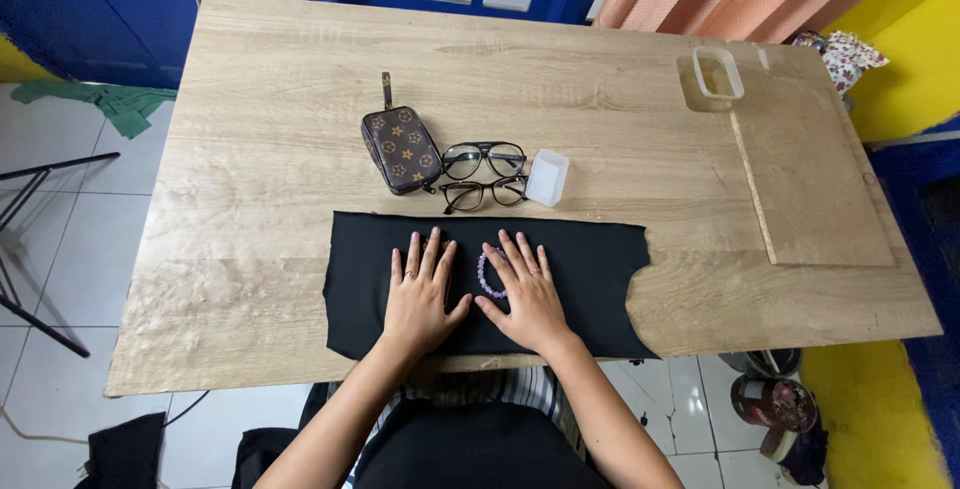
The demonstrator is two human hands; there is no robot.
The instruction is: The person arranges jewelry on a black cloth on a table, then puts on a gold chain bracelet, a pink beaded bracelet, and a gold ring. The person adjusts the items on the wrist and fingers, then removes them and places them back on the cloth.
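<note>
A black cloth lies flat near the front edge of a wooden table. My left hand rests palm down on the cloth, fingers spread. My right hand lies flat beside it, also with fingers apart. Between the two hands sits a purple bead bracelet, partly hidden under my right hand's index finger and thumb. Neither hand grips anything.
Behind the cloth stand a brown patterned pouch, two pairs of glasses and a small clear plastic box. A clear container and a wooden board are at the right. Blue doors and a curtain are beyond.
</note>
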